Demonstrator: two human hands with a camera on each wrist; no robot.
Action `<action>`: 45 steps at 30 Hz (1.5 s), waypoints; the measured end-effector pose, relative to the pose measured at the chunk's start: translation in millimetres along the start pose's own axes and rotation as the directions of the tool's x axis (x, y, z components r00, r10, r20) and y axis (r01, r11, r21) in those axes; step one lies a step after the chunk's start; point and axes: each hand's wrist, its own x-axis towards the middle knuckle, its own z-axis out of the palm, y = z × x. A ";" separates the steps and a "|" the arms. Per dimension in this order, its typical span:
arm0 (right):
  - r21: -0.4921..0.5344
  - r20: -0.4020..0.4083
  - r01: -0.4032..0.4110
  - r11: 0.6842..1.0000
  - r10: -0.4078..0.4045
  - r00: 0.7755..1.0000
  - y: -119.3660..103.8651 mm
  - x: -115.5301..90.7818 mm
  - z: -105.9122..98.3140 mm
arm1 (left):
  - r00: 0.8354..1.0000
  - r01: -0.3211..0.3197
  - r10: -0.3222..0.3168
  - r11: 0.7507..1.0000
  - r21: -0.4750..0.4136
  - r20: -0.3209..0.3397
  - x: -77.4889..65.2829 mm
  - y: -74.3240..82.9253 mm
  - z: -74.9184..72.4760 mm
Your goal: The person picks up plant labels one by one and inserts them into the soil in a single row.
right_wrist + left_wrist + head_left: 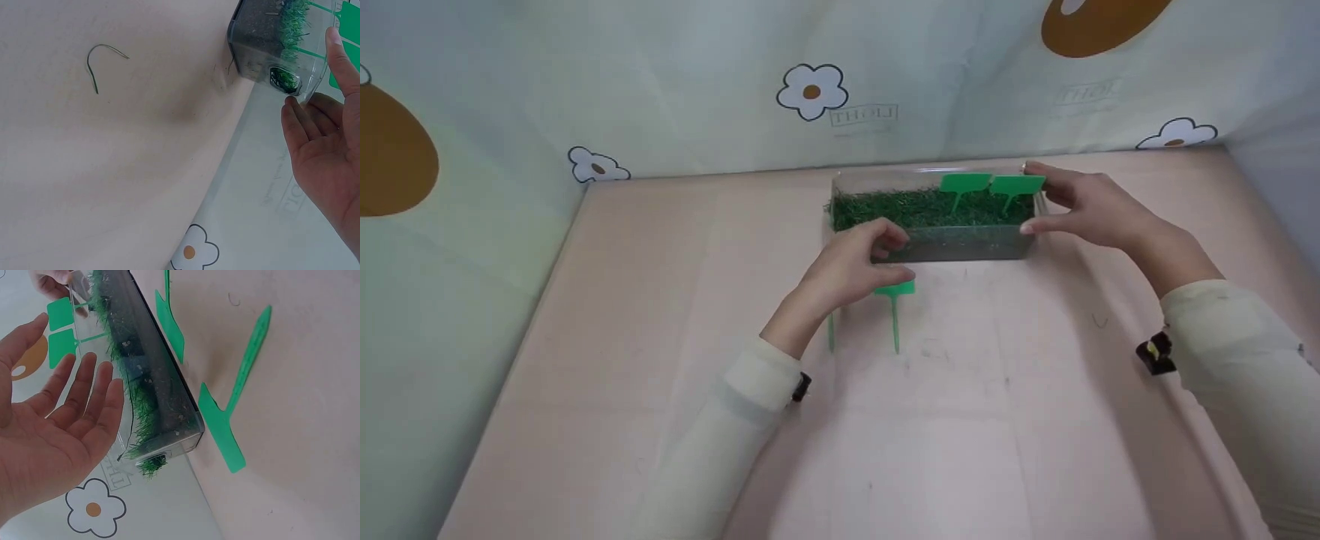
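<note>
A clear plastic box point(960, 244) holds dark soil and green grass point(896, 208). Two green T-shaped plant labels point(966, 183) point(1018, 184) stand upright in its right half. My right hand point(1099, 206) holds the box's right end, thumb toward the front corner and fingers at the back. In the left wrist view my left hand point(67, 416) hovers by the long side of the box, fingers loosely bent and nothing in them. Below it two more labels point(222, 427) point(170, 326) lie on the table in front of the box; from the head the left hand partly covers them.
The box stands near the back edge of the pink-covered table point(930, 450), close to a curtain point(697, 97) printed with flowers. A loose thin curved strand point(93, 62) lies on the table to the right.
</note>
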 end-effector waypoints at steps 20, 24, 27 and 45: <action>-0.011 0.004 -0.020 1.000 0.020 1.000 -0.5 1.2 0.2 | 0.998 0.029 -0.031 0.999 0.033 0.059 -6.7 -10.1 5.1; -0.010 0.002 -0.017 1.000 0.017 1.000 -0.4 1.1 0.1 | 0.996 0.041 -0.045 0.998 0.047 0.077 -7.3 -11.6 5.8; -0.007 0.001 -0.014 1.000 0.014 1.000 -0.1 0.2 0.0 | 0.994 0.051 -0.056 0.997 0.052 0.097 -8.3 -12.1 5.6; 0.003 -0.007 0.003 1.000 -0.003 1.000 1.7 0.6 0.3 | 0.969 0.170 -0.183 0.981 0.089 0.166 -9.2 -10.0 10.9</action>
